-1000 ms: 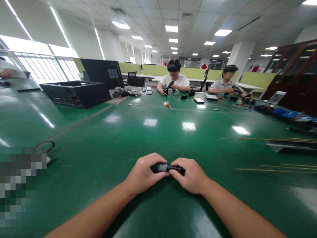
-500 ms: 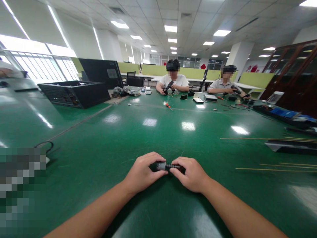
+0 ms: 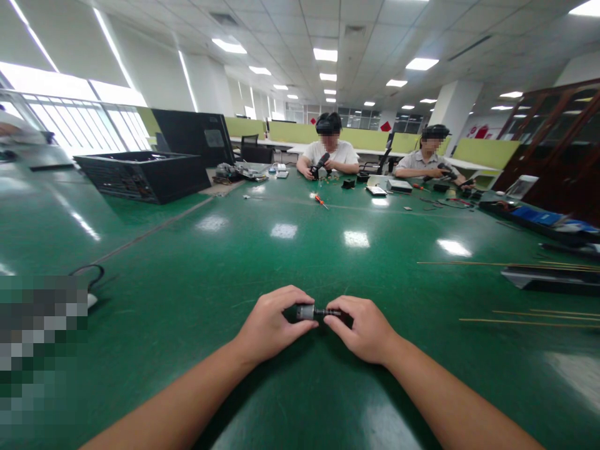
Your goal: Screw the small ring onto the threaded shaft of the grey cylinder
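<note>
Low over the green table (image 3: 234,250), both hands are on a small motor-like part (image 3: 307,312), a grey cylinder with a dark stepped shaft pointing right. My left hand (image 3: 272,322) is closed round the cylinder, thumb in front and fingers behind. On the shaft end, the thumb and fingertips of my right hand (image 3: 363,326) are pinched together. The part lies roughly level between the hands, and its outer ends are partly hidden by my fingers.
Thin yellow rods (image 3: 529,321) and a dark angled piece (image 3: 539,278) lie at the right. An orange screwdriver (image 3: 320,200) is farther back. A black computer case (image 3: 159,181) stands back left. Two people sit across the table, handling dark tools.
The fingertips of my right hand have shifted slightly along the shaft, so more of it shows. My left hand keeps its hold on the cylinder. The view has moved a little.
</note>
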The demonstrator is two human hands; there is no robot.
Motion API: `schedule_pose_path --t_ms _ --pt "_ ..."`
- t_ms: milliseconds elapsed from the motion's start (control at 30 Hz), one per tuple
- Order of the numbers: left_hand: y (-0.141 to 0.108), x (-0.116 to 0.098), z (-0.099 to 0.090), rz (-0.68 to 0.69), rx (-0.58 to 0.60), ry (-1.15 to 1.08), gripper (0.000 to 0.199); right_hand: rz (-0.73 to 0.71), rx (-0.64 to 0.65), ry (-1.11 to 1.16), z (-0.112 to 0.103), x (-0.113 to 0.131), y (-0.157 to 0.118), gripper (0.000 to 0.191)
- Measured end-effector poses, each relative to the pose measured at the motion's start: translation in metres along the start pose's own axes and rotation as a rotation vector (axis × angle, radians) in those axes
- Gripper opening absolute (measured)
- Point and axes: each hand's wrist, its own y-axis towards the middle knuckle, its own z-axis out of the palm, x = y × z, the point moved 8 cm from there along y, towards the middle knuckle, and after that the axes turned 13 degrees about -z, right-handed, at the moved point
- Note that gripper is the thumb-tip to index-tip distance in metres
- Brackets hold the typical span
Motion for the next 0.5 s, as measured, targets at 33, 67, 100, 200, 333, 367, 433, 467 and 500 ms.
schedule_pose_path --t_ms 33,67,100,200,333,367,433,467,500 --pt "0.0000 -0.0002 -0.0001 0.002 -0.002 0.004 0.023 0.000 0.000 0.000 -0.0001 -0.0002 -0.0001 0.012" --pt "0.0000 -0.0002 -0.0002 0.004 -0.003 0.009 0.023 0.001 0.001 0.002 -0.0001 -0.0003 -0.0001 0.012" --pt "-0.0001 -0.0003 -0.0003 0.006 -0.006 0.011 0.023 0.002 0.001 0.004 -0.0002 -0.0003 -0.0002 0.012" --pt "-0.0002 -0.0003 0.0001 0.009 -0.002 0.013 0.023 0.004 -0.002 0.006 -0.0004 -0.0004 -0.0004 0.011" --pt "0.0000 0.0004 0.0001 0.005 0.000 0.017 0.023 0.008 -0.002 -0.006 -0.0002 -0.0008 -0.0006 0.011" --pt "0.0000 0.0006 -0.0001 0.005 -0.002 0.020 0.023 0.009 0.000 -0.010 -0.0001 -0.0009 -0.0007 0.011" --pt "0.0001 0.0007 -0.0005 0.006 -0.006 0.024 0.023 0.010 0.000 -0.014 -0.0002 -0.0011 -0.0008 0.011" --pt "0.0002 0.0006 -0.0008 0.009 -0.009 0.026 0.023 0.010 -0.002 -0.016 -0.0003 -0.0010 -0.0007 0.011" --pt "0.0002 0.0006 -0.0011 0.010 -0.011 0.025 0.023 0.009 -0.003 -0.018 -0.0005 -0.0010 -0.0007 0.012"
